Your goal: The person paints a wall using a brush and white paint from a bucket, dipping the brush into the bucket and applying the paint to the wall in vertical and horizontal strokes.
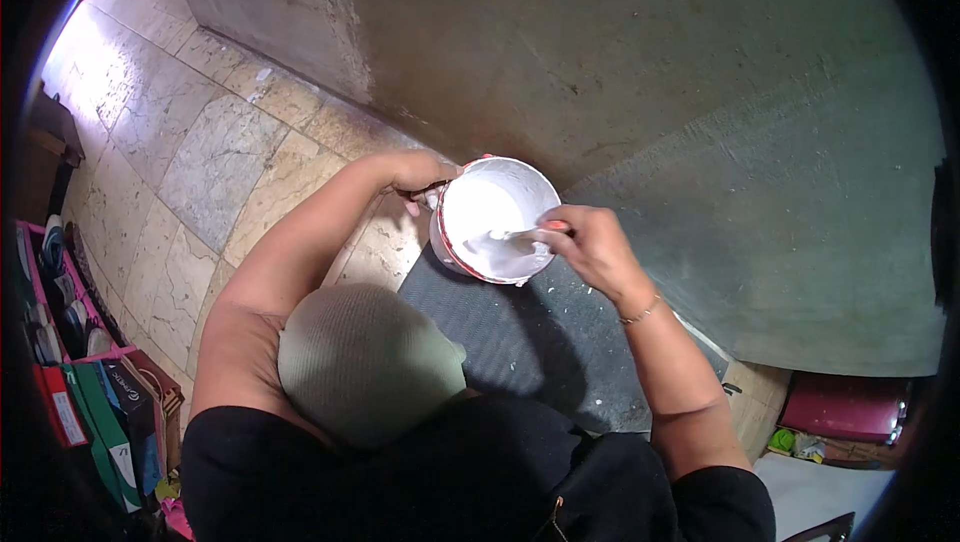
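A round bucket (444,236) with a red-marked rim holds a bright white substance (484,204). White smears cover its inner wall. At the bucket's left side, my left hand (420,174) grips the rim, with the thumb on top and the fingers partly hidden. My right hand (589,242) is over the right part of the opening, closed around the orange-red end of a handled tool (517,234). The tool's far end reaches down into the bucket; it is blurred, so its kind is unclear. A thin bracelet circles my right wrist.
Below the bucket lies a dark, white-speckled mat (495,332). Grey-green walls (637,76) meet in a corner just beyond it. Marble-like tiles (225,144) extend left, towards a shoe rack (75,294) and upright boxes (97,422). A dark red glossy object (844,407) is at the lower right.
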A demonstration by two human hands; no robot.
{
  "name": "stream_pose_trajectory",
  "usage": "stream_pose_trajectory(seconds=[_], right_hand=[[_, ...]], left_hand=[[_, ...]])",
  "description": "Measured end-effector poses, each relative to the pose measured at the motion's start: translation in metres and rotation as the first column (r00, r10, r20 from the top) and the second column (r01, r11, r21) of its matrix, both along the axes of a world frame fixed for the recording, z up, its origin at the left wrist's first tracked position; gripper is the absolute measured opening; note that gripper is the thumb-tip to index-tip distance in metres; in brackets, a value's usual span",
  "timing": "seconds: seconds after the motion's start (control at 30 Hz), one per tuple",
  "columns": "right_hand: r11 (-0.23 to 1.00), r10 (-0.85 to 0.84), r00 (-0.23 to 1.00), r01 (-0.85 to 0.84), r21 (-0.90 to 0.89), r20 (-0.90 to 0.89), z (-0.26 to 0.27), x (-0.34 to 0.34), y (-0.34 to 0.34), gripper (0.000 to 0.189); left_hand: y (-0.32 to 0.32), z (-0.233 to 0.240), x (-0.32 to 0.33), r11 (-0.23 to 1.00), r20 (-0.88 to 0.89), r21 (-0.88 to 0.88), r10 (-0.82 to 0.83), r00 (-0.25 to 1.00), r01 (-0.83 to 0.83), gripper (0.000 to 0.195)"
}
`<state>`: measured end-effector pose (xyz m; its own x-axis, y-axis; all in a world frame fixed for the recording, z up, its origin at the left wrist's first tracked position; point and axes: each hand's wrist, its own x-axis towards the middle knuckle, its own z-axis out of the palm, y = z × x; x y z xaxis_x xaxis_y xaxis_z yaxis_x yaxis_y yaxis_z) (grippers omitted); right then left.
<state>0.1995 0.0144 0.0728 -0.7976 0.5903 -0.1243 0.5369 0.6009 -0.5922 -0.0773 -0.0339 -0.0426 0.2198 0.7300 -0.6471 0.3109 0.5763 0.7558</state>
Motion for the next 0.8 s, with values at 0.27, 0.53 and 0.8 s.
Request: stream_pose_trajectory(seconds=[0.27,0.53,0.8], right_hand=[[0.974,-0.223,0.921,0.193,-0.120,-0.321,0.038,0.048,-0.017,0.015],[0.987,0.044,0.999,-0.039,0.157,-0.027,0.013,0.065,-0.038,0.017],[0.952,-0.086,0.957,-0.002,0.305,0.275,0.015,0.046,-0.051,0.021]], left_hand=[[-0.003,0.003,0.001,1.000,-0.047,0.005,0.014,0.999,-0.014,0.054],[-0.003,0.016,0.003,0.999,-0.054,0.026,0.028,0.998,-0.026,0.052],[-0.001,0.000,0.000,0.999,-0.066,-0.011,0.035,0.997,-0.035,0.050]])
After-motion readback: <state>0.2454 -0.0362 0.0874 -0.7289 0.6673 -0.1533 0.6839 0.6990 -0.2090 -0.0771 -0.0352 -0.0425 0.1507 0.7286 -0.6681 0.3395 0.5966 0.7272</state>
